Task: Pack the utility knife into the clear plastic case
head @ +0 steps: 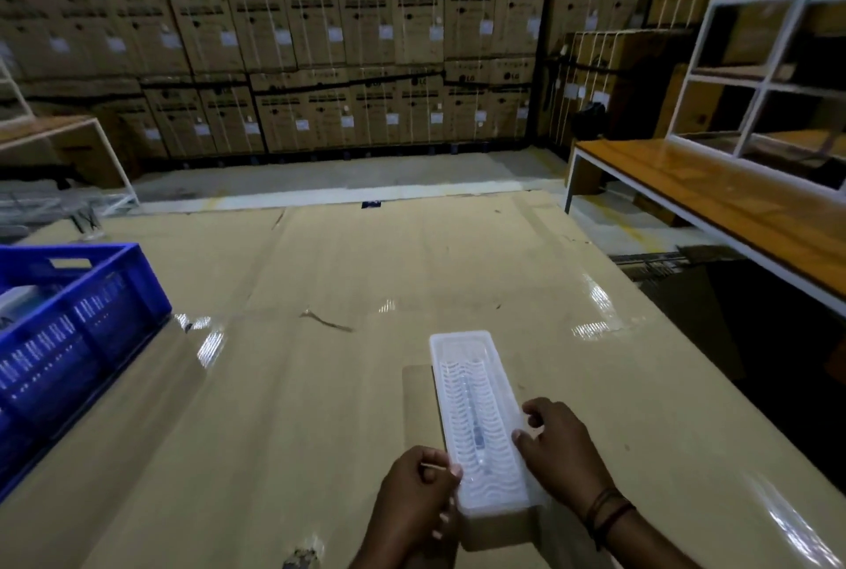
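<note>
A long clear plastic case [476, 408] with a wavy ribbed lid lies on the cardboard-covered table [320, 385], its near end between my hands. A dim slender shape, seemingly the utility knife [476, 431], shows through the lid along the case's middle. My left hand [419, 495] grips the case's near left edge, thumb on top, fingers curled under. My right hand [556, 445] rests against the right edge, fingertips on the rim. A thin flat piece of cardboard [416, 404] lies under the case, sticking out to its left.
A blue plastic crate [68, 330] stands at the table's left edge. A wooden bench with a white metal frame [714, 207] runs along the right, with a white rack [755, 79] on it. Stacked cardboard boxes [320, 56] line the back wall.
</note>
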A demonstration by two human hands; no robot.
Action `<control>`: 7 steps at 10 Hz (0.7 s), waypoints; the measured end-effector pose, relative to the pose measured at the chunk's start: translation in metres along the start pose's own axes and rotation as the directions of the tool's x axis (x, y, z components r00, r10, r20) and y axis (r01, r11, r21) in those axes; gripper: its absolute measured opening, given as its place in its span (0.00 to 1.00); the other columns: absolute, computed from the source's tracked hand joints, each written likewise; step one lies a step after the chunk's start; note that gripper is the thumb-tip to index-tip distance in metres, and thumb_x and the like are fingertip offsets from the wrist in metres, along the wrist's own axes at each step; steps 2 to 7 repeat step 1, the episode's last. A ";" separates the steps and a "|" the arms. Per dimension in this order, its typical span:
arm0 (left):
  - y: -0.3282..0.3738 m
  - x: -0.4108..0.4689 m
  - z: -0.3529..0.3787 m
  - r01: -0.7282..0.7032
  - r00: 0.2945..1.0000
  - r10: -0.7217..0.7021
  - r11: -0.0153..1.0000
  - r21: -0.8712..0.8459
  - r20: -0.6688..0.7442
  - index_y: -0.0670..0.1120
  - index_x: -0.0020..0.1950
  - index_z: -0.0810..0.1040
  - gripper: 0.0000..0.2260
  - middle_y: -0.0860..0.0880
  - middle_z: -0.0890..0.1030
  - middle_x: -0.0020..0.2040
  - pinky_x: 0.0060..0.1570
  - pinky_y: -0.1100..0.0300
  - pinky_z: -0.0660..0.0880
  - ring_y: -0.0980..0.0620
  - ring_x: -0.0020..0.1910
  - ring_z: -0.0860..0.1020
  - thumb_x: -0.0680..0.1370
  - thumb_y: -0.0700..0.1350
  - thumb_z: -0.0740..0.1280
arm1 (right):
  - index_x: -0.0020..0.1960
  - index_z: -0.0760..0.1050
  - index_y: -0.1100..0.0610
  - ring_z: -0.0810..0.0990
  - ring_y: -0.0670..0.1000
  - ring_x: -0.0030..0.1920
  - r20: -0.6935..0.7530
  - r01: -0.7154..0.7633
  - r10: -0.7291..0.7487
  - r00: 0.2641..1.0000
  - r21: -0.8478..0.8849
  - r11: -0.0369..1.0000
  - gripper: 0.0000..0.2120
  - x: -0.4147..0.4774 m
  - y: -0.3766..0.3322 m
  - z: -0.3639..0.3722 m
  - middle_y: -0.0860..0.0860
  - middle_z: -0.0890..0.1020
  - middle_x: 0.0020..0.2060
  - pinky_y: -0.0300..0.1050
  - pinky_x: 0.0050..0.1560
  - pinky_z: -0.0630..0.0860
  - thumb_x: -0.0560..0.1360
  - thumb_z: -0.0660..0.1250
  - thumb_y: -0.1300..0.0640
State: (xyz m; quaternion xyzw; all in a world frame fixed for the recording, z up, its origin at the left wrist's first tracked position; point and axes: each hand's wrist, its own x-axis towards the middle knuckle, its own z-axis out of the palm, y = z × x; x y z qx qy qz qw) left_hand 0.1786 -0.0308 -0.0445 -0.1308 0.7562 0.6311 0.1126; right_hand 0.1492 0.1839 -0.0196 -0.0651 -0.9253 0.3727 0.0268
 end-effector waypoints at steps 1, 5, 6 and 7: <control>0.022 0.003 -0.011 -0.107 0.989 0.121 0.982 0.156 -0.084 0.55 0.51 0.82 0.06 0.53 0.87 0.42 0.37 0.64 0.78 0.58 0.34 0.85 0.75 0.51 0.75 | 0.65 0.74 0.52 0.79 0.50 0.58 -0.056 0.146 -0.147 0.988 -0.025 0.989 0.18 0.011 -0.015 -0.005 0.49 0.75 0.58 0.43 0.61 0.75 0.76 0.70 0.52; 0.022 0.003 -0.011 -0.107 0.989 0.121 0.982 0.156 -0.084 0.55 0.51 0.82 0.06 0.53 0.87 0.42 0.37 0.64 0.78 0.58 0.34 0.85 0.75 0.51 0.75 | 0.65 0.74 0.52 0.79 0.50 0.58 -0.056 0.146 -0.147 0.988 -0.025 0.989 0.18 0.011 -0.015 -0.005 0.49 0.75 0.58 0.43 0.61 0.75 0.76 0.70 0.52; 0.022 0.003 -0.011 -0.107 0.989 0.121 0.982 0.156 -0.084 0.55 0.51 0.82 0.06 0.53 0.87 0.42 0.37 0.64 0.78 0.58 0.34 0.85 0.75 0.51 0.75 | 0.65 0.74 0.52 0.79 0.50 0.58 -0.056 0.146 -0.147 0.988 -0.025 0.989 0.18 0.011 -0.015 -0.005 0.49 0.75 0.58 0.43 0.61 0.75 0.76 0.70 0.52; 0.022 0.003 -0.011 -0.107 0.989 0.121 0.982 0.156 -0.084 0.55 0.51 0.82 0.06 0.53 0.87 0.42 0.37 0.64 0.78 0.58 0.34 0.85 0.75 0.51 0.75 | 0.65 0.74 0.52 0.79 0.50 0.58 -0.056 0.146 -0.147 0.988 -0.025 0.989 0.18 0.011 -0.015 -0.005 0.49 0.75 0.58 0.43 0.61 0.75 0.76 0.70 0.52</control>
